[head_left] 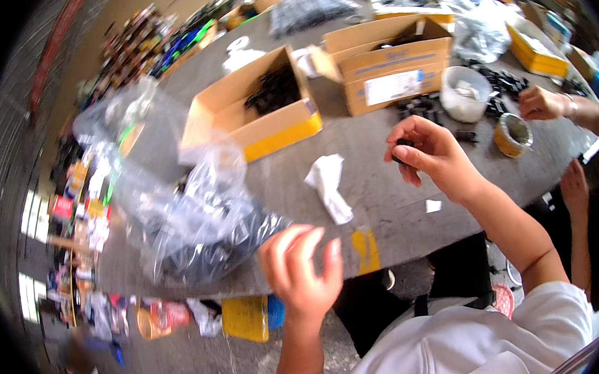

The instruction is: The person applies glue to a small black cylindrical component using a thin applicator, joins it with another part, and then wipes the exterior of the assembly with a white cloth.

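Head view: two bare hands work over a grey table [385, 201] full of boxes.

Left hand [302, 271], at 6 o'clock, is raised with fingers loosely curled and holds nothing. Right hand [434, 155], at 3 o'clock, pinches a small black part [404, 143] between thumb and fingers. Beside it lies a crumpled white paper [329, 185]. At 9 o'clock sits a clear plastic bag [197, 223] of dark parts. Farther, at 12 o'clock, stand an open box with a yellow side [267, 130] and a brown box with a white label [388, 67]. Another person's hand [543, 103] is at 2 o'clock.
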### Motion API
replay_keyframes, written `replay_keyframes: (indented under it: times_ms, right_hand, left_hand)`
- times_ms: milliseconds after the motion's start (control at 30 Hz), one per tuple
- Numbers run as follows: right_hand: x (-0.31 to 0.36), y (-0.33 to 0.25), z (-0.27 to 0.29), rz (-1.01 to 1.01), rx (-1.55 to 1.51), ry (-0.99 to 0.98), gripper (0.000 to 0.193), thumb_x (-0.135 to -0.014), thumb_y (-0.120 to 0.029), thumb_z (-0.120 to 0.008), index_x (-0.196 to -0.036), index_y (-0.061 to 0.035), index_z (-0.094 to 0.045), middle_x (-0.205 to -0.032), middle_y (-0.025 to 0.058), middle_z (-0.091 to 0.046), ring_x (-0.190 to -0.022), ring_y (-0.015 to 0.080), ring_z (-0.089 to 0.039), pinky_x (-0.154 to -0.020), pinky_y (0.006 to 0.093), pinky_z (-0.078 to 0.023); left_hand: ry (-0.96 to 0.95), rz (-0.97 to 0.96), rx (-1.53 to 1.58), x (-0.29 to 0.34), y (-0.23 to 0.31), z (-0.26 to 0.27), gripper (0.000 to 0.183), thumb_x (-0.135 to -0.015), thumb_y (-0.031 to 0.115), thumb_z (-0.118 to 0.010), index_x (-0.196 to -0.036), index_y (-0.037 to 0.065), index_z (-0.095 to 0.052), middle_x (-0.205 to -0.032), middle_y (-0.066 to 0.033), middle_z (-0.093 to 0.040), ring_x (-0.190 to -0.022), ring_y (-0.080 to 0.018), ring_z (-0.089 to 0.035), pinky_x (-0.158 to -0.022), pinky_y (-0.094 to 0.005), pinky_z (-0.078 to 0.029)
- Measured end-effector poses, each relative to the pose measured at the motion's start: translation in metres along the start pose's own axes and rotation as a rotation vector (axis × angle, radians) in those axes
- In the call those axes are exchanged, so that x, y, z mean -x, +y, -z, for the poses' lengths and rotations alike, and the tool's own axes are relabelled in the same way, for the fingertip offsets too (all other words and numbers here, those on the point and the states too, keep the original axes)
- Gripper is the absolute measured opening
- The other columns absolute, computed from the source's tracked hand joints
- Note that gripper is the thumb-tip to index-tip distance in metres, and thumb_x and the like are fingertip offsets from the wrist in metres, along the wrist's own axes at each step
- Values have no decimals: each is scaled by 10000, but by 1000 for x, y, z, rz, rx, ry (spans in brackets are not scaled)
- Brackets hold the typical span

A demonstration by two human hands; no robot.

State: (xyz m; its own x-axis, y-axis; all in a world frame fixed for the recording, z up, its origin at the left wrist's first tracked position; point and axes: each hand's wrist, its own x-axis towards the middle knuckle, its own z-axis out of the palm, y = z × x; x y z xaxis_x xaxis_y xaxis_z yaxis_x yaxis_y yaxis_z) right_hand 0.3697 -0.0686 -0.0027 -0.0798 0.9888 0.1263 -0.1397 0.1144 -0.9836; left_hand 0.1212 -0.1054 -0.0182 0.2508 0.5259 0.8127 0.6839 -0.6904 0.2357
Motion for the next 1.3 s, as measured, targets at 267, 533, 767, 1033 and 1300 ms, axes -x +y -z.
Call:
replay_keyframes:
  times_ms: [267, 533, 767, 1033, 1300]
  right_hand:
    - [-68, -31, 96, 327, 758, 406, 219, -832, -87, -639, -1048, -72, -604, -779, 49, -615, -599, 88, -539, -545, 251, -450]
    - [-134, -39, 123, 619, 1056, 487, 220, -803, -119, -682, -1004, -61, -615, -769, 45, -635, -577, 95, -460, -544, 250, -415]
    - [-42, 54, 115, 349, 1052, 429, 238, -758, -118, -698, -928, -58, -541, -797, 91, -572, -618, 174, -557, -568, 304, -452]
    - [-61, 87, 58, 367, 1196, 50, 244, -777, -131, -652, -974, -68, -523, -966, 115, -564, -872, 343, -594, -753, 416, -492]
    - [-54, 98, 52, 455, 1208, 62, 363, -800, -125, -651, -1128, -54, -513, -1111, 128, -513, -988, 355, -546, -809, 398, -464]
  left_hand:
    - [-28, 186, -6, 55, -39, -44, 122, -752, 4, -618, -862, 30, -571, -917, -121, -554, -859, -308, -529, -777, -404, -420]
    - [2, 252, 19, 59, -49, -49, 82, -786, 18, -602, -860, 23, -569, -907, -114, -554, -837, -280, -535, -718, -366, -427]
    - [-59, 319, 90, 57, -48, -62, 54, -797, -2, -586, -847, 7, -569, -865, -110, -565, -787, -246, -533, -677, -328, -428]
    - [-97, 320, 19, 64, -54, -53, 104, -756, 9, -622, -848, 50, -600, -874, -120, -598, -840, -313, -565, -738, -390, -450]
    - [-61, 330, 38, 61, -50, -49, 100, -744, 5, -627, -824, 43, -579, -849, -109, -580, -814, -310, -560, -717, -382, -449]
